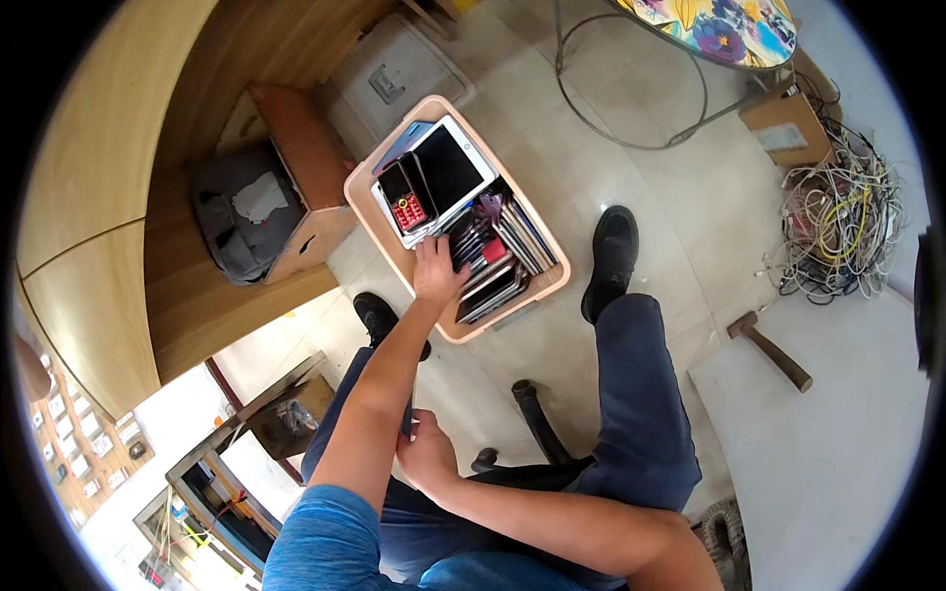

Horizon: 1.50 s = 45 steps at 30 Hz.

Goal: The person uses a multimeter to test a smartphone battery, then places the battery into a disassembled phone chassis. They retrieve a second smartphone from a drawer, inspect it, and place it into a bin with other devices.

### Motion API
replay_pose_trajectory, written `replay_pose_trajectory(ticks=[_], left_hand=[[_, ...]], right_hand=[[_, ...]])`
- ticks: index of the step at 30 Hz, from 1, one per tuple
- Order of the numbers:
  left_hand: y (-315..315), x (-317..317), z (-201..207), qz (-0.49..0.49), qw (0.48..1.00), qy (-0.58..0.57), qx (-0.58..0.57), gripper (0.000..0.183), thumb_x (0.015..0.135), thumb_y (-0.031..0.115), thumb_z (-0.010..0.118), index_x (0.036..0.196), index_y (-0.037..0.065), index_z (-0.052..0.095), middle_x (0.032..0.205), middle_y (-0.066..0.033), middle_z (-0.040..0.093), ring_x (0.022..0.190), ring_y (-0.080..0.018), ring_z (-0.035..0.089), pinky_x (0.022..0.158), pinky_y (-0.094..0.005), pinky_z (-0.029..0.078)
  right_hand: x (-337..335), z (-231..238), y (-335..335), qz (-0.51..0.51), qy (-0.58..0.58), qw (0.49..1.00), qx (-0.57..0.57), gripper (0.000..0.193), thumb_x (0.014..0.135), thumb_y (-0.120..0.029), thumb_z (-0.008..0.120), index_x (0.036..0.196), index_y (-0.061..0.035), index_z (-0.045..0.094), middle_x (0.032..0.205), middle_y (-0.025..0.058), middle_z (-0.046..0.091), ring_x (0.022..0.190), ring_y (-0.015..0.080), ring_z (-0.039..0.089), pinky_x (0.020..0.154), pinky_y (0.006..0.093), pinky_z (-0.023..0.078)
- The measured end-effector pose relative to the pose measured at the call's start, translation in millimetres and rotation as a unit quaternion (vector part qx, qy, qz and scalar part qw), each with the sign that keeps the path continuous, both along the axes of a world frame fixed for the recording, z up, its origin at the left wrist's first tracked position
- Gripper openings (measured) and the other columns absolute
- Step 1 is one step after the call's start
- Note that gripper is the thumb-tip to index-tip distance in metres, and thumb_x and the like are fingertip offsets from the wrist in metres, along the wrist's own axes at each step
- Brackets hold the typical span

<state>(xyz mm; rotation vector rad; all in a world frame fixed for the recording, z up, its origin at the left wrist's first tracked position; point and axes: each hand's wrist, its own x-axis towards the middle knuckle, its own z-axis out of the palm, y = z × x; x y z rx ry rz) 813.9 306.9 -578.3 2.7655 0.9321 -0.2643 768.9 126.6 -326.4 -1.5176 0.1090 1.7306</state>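
A pale pink plastic bin [357, 212] stands on the floor between my feet. My left hand [437, 273] reaches over its near-left part, fingers bent down by the row of phones and thumb spread apart; nothing shows in its grip. Packed on edge beside it are several slim phones [483, 286]. A white-framed tablet [458, 163] lies flat in the far part, with a red-keyed keypad phone [406, 202] on top. Close to my lap, my right hand [429, 455] is closed on a thin dark flat object [407, 418], mostly hidden by my left forearm.
At left, a wooden cabinet holds a grey backpack [241, 222] beside an open brown box [310, 222]. A grey lid [394, 74] lies beyond the bin. On the right are tangled cables [838, 227], a hammer [774, 353] on a white surface, and a floral-seated stool [724, 30].
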Motion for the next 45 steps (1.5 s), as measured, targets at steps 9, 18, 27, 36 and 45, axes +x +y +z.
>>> replay_pose_trajectory(ticks=[9, 18, 27, 36, 45], left_hand=[[9.7, 8.7, -11.4, 0.038, 0.995, 0.063, -0.064, 0.082, 0.076, 0.030, 0.079, 0.143, 0.005, 0.040, 0.126, -0.0196, 0.057, 0.107, -0.0382, 0.062, 0.089, -0.0461, 0.054], [-16.3, 8.0, 7.7, 0.037, 0.995, 0.084, -0.041, 0.069, 0.075, 0.025, 0.078, 0.135, 0.012, 0.046, 0.125, -0.0152, 0.062, 0.099, -0.0359, 0.066, 0.079, -0.0481, 0.056], [-53.7, -5.7, 15.5, 0.001, 0.991, 0.097, -0.092, 0.099, 0.072, 0.017, 0.077, 0.153, 0.007, 0.022, 0.150, -0.0204, 0.039, 0.135, -0.0382, 0.042, 0.114, -0.0414, 0.036], [31.0, -19.8, -0.7, 0.159, 0.891, 0.049, -0.423, 0.067, 0.088, 0.029, 0.069, 0.144, 0.000, 0.045, 0.145, -0.0230, 0.047, 0.129, -0.0342, 0.051, 0.106, -0.0372, 0.043], [43.0, -23.2, 6.1, 0.071, 0.964, -0.024, -0.256, 0.034, 0.094, 0.024, 0.060, 0.120, 0.002, 0.064, 0.112, -0.0214, 0.066, 0.105, -0.0370, 0.064, 0.092, -0.0413, 0.051]], right_hand=[[10.4, 3.3, 2.8, 0.016, -0.016, 1.000, 0.008, 0.052, 0.092, -0.031, 0.060, 0.127, 0.0066, 0.047, 0.093, 0.0296, 0.069, 0.091, 0.0455, 0.068, 0.078, 0.0523, 0.053], [4.1, 0.1, -0.2, 0.004, 0.036, 0.999, -0.008, 0.049, 0.091, -0.027, 0.060, 0.123, 0.0077, 0.049, 0.096, 0.0306, 0.069, 0.093, 0.0462, 0.067, 0.078, 0.0534, 0.052], [-7.0, 6.0, -10.7, 0.025, -0.006, 1.000, -0.001, 0.041, 0.088, -0.019, 0.060, 0.120, 0.0051, 0.051, 0.093, 0.0301, 0.069, 0.089, 0.0463, 0.067, 0.078, 0.0545, 0.053], [-7.0, -4.1, -15.2, 0.043, -0.015, 0.998, -0.037, 0.043, 0.090, -0.016, 0.060, 0.127, 0.0027, 0.046, 0.093, 0.0223, 0.070, 0.088, 0.0408, 0.069, 0.078, 0.0482, 0.053], [59.6, -47.4, -3.6, -0.095, -0.176, 0.975, -0.093, 0.039, 0.094, -0.008, 0.049, 0.131, 0.0023, 0.050, 0.118, 0.0279, 0.062, 0.111, 0.0438, 0.059, 0.095, 0.0484, 0.046]])
